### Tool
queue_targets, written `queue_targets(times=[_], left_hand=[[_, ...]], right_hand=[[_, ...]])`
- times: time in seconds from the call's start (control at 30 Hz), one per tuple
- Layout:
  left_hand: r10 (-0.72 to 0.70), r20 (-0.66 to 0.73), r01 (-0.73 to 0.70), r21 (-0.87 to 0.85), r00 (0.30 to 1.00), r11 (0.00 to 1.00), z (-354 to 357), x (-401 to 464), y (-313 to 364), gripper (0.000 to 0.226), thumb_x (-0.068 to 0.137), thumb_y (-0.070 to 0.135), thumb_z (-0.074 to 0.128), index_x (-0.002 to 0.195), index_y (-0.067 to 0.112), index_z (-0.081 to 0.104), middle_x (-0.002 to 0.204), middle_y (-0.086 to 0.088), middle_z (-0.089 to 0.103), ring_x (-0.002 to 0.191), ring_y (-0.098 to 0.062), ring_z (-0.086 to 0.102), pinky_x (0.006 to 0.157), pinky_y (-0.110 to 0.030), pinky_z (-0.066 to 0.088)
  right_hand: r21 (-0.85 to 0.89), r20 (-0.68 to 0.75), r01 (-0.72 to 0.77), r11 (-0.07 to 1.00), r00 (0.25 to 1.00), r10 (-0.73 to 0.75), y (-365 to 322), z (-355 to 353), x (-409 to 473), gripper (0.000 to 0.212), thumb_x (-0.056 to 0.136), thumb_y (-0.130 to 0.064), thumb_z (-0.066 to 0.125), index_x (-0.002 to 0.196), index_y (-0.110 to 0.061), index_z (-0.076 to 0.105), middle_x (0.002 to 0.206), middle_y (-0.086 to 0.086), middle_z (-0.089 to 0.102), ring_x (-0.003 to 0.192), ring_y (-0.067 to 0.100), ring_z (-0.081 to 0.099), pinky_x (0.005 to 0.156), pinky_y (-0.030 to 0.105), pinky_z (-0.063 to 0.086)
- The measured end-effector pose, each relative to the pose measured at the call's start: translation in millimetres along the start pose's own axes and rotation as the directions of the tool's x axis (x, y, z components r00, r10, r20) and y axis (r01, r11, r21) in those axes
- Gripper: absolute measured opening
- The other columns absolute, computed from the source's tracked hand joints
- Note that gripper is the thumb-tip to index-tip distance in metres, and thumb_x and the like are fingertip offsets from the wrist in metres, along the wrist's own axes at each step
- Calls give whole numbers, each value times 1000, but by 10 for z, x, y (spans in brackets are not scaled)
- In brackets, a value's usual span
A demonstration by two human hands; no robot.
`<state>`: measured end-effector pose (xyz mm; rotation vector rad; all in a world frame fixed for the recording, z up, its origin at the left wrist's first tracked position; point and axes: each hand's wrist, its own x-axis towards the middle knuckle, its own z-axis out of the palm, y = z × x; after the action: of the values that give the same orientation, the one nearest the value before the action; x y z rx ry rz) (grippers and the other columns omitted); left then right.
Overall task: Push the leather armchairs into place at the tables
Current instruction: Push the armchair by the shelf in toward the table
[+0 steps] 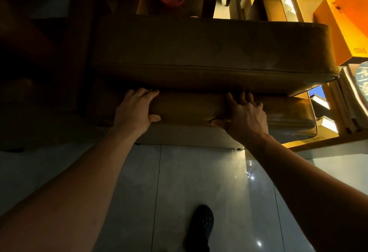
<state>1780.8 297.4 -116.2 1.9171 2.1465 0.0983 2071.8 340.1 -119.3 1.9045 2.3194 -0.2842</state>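
Directly below the camera, a brown leather armchair (215, 52) stands on pale tiles. Left hand (135, 110) and right hand (246, 117) clasp its padded backrest top (199, 110), fingers over, thumbs behind, seemingly braced for pushing.

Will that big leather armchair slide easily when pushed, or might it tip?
The armchair looks wide, low and bulky, so tipping seems unlikely. It probably feels heavy, needing both the left hand and right hand. The glossy tiled floor should let it slide.
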Motion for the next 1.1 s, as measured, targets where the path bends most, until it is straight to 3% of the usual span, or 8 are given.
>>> queue_targets(times=[0.57,0.63,0.77,0.87,0.93,1.03,1.1], left_hand=[[-120,131,114,51,984,992,-203,16,214,82,82,39,75,150,34,30,148,4,37,134,-26,32,99,-45,42],[-131,154,125,48,979,991,-219,-13,238,84,84,40,72,152,35,23,153,4,30,139,-26,27,102,-46,41],[-111,264,116,-4,958,993,-209,-117,221,95,86,51,65,156,32,4,164,7,1,150,-22,-3,116,-47,25],[-75,321,107,-83,944,991,-255,-235,192,91,86,57,63,155,36,8,164,11,-2,150,-21,-4,118,-48,21],[-61,327,105,-118,943,987,-351,-342,127,87,85,59,63,154,39,14,164,11,5,150,-21,6,116,-47,25],[-77,330,133,-151,941,980,-509,-512,-115,85,83,61,64,152,41,18,162,10,15,147,-20,17,113,-44,31],[-101,348,177,-195,932,965,-635,-628,-348,85,82,62,65,151,44,18,162,9,17,146,-20,22,111,-45,34]], right_hand=[[1,133,6,1000,991,-6,-52,-166,-2,104,80,-78,52,157,-22,10,162,22,14,149,44,7,115,66,22],[4,157,3,1000,988,-3,-60,-209,11,105,79,-77,55,157,-22,10,162,22,13,149,44,7,115,66,22],[21,201,18,1000,979,-22,-42,-272,-10,107,80,-79,50,158,-22,3,164,20,6,150,43,1,117,65,17],[46,233,4,999,972,-15,-5,-303,-55,111,77,-86,43,158,-25,-1,165,16,-1,151,40,-5,119,61,14],[55,250,-38,998,968,23,-53,-368,-74,109,77,-84,48,157,-27,3,165,16,3,151,40,2,118,58,24],[40,229,-57,998,972,47,-278,-498,-154,94,75,-81,54,149,-28,31,149,14,37,135,36,39,98,49,49],[65,228,-19,998,974,4,-520,-556,-260,84,74,-82,53,141,-33,42,139,5,46,123,29,51,90,43,53]])
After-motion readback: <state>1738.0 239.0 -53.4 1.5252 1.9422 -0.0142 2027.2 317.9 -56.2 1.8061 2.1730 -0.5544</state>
